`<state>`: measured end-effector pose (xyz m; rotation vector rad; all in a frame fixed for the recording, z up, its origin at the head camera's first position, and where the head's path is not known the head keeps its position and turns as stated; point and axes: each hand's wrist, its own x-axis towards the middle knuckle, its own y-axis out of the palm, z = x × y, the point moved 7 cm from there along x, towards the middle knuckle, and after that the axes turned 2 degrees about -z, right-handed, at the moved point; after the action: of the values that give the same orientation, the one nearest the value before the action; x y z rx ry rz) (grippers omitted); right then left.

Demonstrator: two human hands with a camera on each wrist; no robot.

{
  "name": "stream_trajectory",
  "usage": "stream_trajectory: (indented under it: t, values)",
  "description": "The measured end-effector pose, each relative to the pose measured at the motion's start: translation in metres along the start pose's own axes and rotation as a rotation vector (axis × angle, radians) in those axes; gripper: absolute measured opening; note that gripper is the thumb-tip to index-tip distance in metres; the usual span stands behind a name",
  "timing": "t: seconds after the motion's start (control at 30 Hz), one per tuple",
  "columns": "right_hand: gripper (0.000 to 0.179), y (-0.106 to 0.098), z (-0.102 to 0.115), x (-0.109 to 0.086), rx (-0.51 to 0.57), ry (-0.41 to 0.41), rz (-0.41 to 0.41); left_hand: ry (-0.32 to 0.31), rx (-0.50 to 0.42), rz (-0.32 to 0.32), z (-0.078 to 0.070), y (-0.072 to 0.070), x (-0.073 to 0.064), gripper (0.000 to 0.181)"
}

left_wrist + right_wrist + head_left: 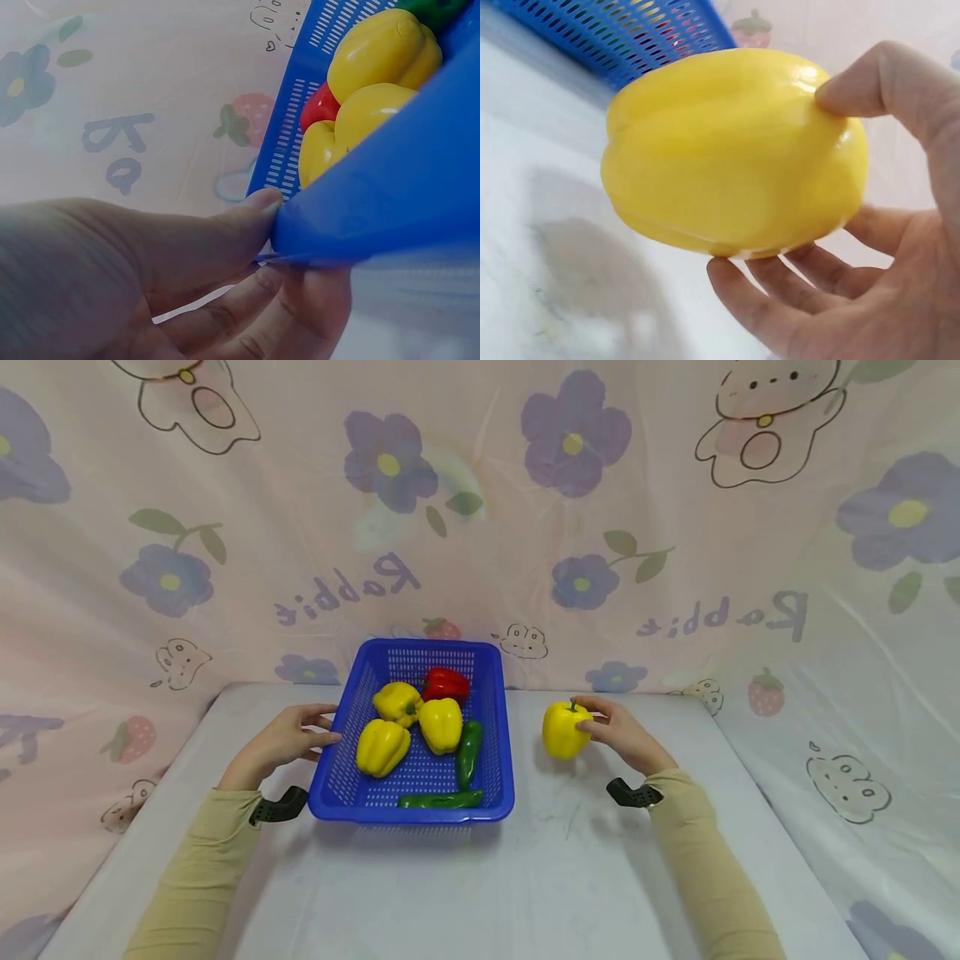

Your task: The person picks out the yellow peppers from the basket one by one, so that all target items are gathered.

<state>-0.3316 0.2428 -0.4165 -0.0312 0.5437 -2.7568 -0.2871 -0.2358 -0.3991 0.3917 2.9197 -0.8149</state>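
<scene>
A blue plastic basket [411,816] stands left of the table's middle. My left hand [288,743] is at its left rim; in the left wrist view the thumb [251,214] lies on the rim and the fingers curl beneath. Over the table, right of the basket, my right hand [624,735] grips a yellow bell pepper [564,731], its green stem up. The right wrist view shows the thumb [859,86] on one side of that bell pepper [727,154] and the fingertips on the opposite side. Its shadow falls on the table.
Inside the basket lie three yellow bell peppers [383,748], a red bell pepper [447,683] toward the back and two green peppers [468,754] along the right and front. A white table [555,877] bears the basket. Behind hangs a printed curtain [480,560].
</scene>
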Motion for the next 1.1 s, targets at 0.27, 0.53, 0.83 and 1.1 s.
stream_trajectory:
  t: [0.27,0.53,0.83,1.1]
  values:
    - [0.051,0.006,-0.023,0.005,0.045,0.048,-0.010,0.007,-0.017,0.005,0.000,0.002,0.000,0.062]
    - [0.052,0.015,-0.035,0.008,0.025,0.086,-0.010,0.006,-0.007,0.000,0.003,0.002,0.001,0.062]
    - [0.050,0.029,-0.021,0.016,0.043,0.107,-0.002,-0.011,-0.014,-0.007,0.001,0.002,0.001,0.063]
    - [0.053,0.032,-0.021,0.027,0.024,0.126,-0.066,-0.023,-0.015,-0.012,0.004,0.000,0.000,0.063]
